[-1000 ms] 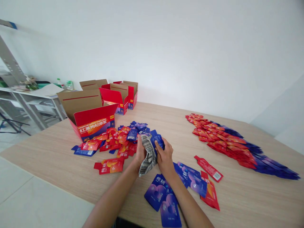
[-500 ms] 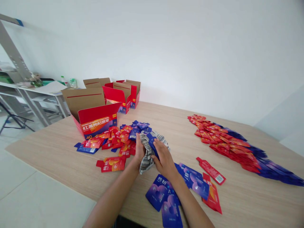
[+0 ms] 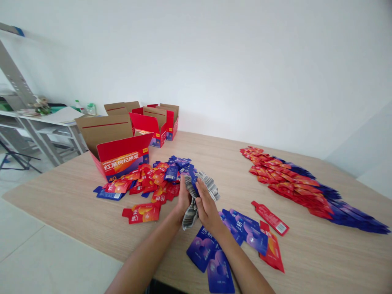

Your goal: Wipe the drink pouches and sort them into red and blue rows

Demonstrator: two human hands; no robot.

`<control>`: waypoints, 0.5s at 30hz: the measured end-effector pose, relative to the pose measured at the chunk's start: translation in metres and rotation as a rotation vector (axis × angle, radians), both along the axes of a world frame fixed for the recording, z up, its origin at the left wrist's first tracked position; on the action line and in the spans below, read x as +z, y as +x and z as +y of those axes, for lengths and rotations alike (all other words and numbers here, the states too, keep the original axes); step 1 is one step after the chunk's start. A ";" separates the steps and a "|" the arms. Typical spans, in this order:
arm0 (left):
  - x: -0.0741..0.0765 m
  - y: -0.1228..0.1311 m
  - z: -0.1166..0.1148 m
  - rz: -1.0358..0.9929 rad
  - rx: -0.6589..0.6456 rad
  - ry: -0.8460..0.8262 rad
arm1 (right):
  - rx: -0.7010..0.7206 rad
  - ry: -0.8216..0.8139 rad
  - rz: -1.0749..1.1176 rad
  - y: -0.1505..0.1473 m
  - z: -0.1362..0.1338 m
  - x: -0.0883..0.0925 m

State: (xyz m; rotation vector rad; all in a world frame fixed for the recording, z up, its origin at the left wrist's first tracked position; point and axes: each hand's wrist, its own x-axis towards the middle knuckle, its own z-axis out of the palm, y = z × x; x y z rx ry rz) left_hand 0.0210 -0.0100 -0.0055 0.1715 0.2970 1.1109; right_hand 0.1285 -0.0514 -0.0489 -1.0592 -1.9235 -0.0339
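A grey striped cloth point(image 3: 190, 214) is folded around a blue pouch point(image 3: 194, 179), of which only a strip shows. My left hand point(image 3: 183, 198) presses the cloth from the left, its fingers mostly hidden behind it. From the other side my right hand point(image 3: 207, 206) lies with its fingers along the pouch and cloth, closed against them. Beyond my hands is a loose pile of red pouches point(image 3: 153, 179) and blue pouches point(image 3: 180, 162). Several flat blue pouches point(image 3: 221, 271) lie below my right forearm, overlapping a red pouch point(image 3: 272, 251).
Open red cartons point(image 3: 124, 157) with raised brown flaps stand at the left and back. Overlapping rows of red and blue pouches point(image 3: 294, 183) fan out on the right. A single red pouch point(image 3: 271, 217) lies nearer. A white wall borders the wooden table point(image 3: 76, 204).
My hands have pressed closer together around the cloth, so less of the blue pouch shows. The whole view has shifted slightly. The piles and cartons stay put.
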 end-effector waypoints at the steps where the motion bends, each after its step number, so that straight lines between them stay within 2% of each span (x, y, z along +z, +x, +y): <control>1: -0.002 0.005 -0.003 0.010 -0.016 -0.004 | -0.026 -0.010 0.035 0.000 0.000 0.000; 5: -0.003 0.011 -0.009 0.028 -0.059 -0.003 | -0.092 -0.001 0.066 0.002 0.001 0.003; 9: 0.006 -0.007 0.001 0.058 0.018 0.006 | -0.050 0.122 -0.165 0.002 0.001 0.011; 11: 0.010 -0.020 0.009 0.086 0.018 0.022 | -0.039 0.124 -0.254 0.002 0.000 0.016; 15: 0.008 -0.032 0.016 0.085 -0.109 0.039 | 0.018 0.085 -0.324 0.008 -0.001 0.024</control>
